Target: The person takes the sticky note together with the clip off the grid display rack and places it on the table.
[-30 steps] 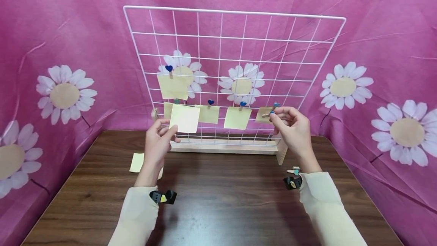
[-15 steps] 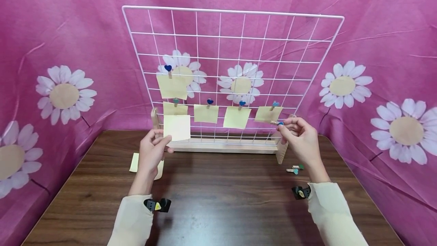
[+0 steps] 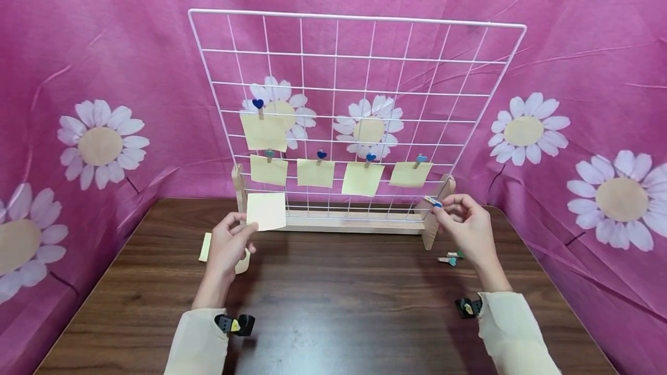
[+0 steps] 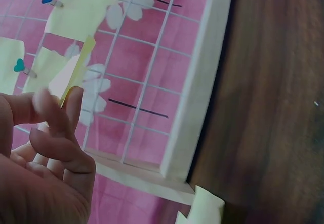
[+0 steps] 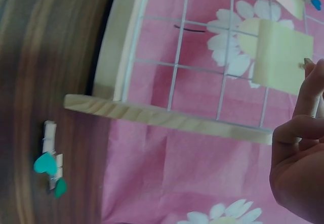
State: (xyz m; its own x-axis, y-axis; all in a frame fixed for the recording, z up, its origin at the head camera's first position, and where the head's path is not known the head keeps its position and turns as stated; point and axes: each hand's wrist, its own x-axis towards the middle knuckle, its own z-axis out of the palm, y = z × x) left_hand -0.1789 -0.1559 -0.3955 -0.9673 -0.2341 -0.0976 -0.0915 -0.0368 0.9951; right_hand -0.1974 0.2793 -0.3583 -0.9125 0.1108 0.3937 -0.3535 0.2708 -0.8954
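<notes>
My left hand (image 3: 225, 247) pinches a pale yellow sticky note (image 3: 266, 212) by its lower left corner, between thumb and fingers, in front of the lower left of a white wire grid (image 3: 359, 18). In the left wrist view the held note (image 4: 80, 71) appears nearly edge-on. With thumb and fingertips my right hand (image 3: 470, 231) pinches a small wooden clothespin (image 3: 433, 202) topped by a blue heart, near the grid's lower right. Several notes hang on the grid by heart clothespins: one note (image 3: 264, 133) higher at left, the others, such as the rightmost note (image 3: 411, 175), in a row below.
A wooden stand (image 3: 344, 224) holds the grid upright on the brown table (image 3: 333, 317). Two spare clothespins (image 5: 46, 158), teal and green hearted, lie right of the stand. Loose notes (image 3: 242, 264) lie beside the left wrist. A pink flowered cloth (image 3: 563, 45) surrounds the table.
My left hand has lowered the note down and left, uncovering the clipped note behind it. My right hand has drawn the clothespin down and right, away from the rightmost note.
</notes>
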